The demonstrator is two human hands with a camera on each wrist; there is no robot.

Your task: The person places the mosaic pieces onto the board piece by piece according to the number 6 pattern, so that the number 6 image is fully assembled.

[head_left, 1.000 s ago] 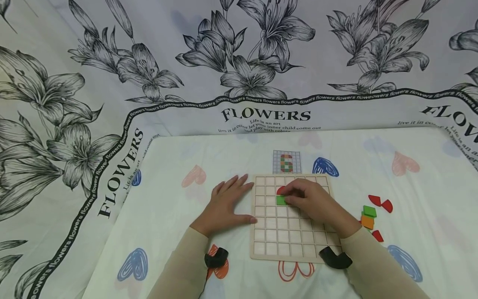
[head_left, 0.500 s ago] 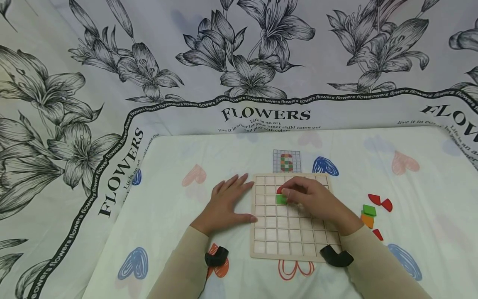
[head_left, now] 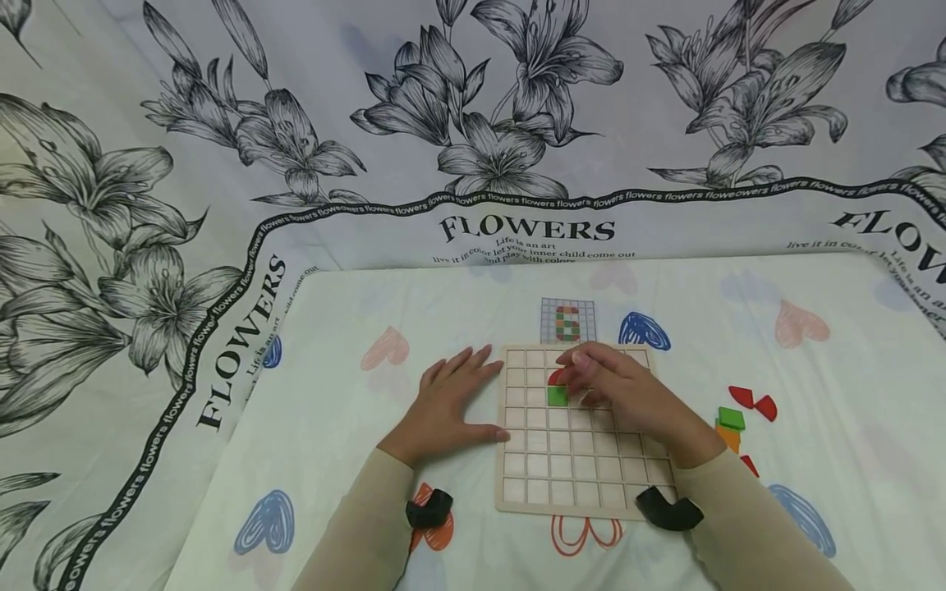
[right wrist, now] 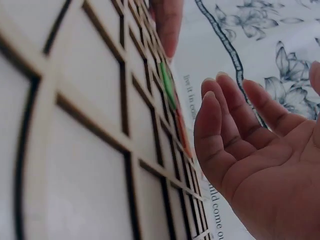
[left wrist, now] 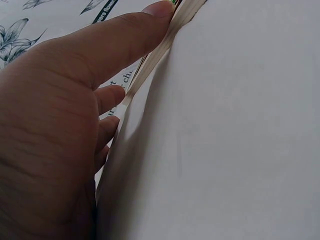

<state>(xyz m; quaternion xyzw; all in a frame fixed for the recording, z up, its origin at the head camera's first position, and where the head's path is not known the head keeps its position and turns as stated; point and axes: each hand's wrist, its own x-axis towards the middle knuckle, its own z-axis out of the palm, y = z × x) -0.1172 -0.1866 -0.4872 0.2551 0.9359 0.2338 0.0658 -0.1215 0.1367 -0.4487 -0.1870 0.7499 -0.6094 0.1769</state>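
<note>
A wooden grid board (head_left: 539, 468) lies flat on the covered table. My left hand (head_left: 447, 410) rests at its left side with fingers spread, the thumb touching the board's edge. Over the upper part of the grid hovers my right hand (head_left: 631, 394), its fingers loosely bent and nothing between them. The right wrist view shows those fingers (right wrist: 207, 117) raised off the board. Set in neighbouring cells are a green square tile (head_left: 557, 396) and a red curved tile (head_left: 556, 377), partly behind the right fingers. Whatever lies under the right hand is hidden.
A small printed card (head_left: 567, 320) with a coloured tile pattern lies behind the board. To the right are several loose tiles: red wedges (head_left: 766, 407), a green tile (head_left: 732, 419) and an orange tile (head_left: 727, 437). The right forearm partly covers that group.
The right hand's fingers have loosened and lifted off the tiles, and the hand has shifted slightly right. The left hand stays in place. The green and red tiles stay in their cells.
</note>
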